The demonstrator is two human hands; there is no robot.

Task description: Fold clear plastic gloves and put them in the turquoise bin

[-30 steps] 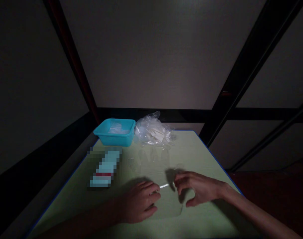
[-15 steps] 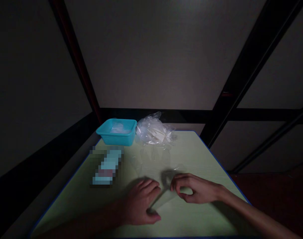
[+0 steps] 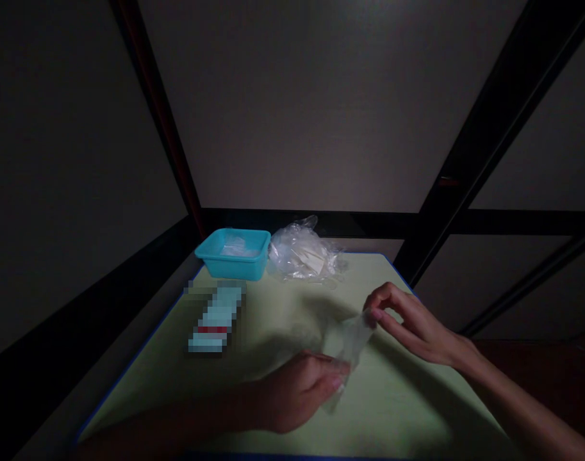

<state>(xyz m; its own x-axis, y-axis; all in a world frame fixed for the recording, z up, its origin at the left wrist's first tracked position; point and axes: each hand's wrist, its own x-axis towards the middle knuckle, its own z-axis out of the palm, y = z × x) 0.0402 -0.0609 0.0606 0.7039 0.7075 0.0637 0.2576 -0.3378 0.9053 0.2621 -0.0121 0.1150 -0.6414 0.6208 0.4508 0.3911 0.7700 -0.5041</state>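
A thin, clear plastic glove is stretched slantwise between my two hands above the table. My right hand pinches its upper end between thumb and fingertips. Lower and to the left, my left hand grips the other end with thumb against fingers, and a loose bit of film hangs below them. The glove's outline is blurred and see-through, so its fingers cannot be made out at this moment.
On the pale green table with blue edging, a turquoise basket holding whitish plastic stands at the back left. Beside it lies a crumpled clear plastic bag with contents. A pixelated flat object lies nearer on the left. Walls close in behind.
The clear glove, flat on the table before, has been picked up. My right hand rose up and to the right; my left hand moved right and closed on the glove.
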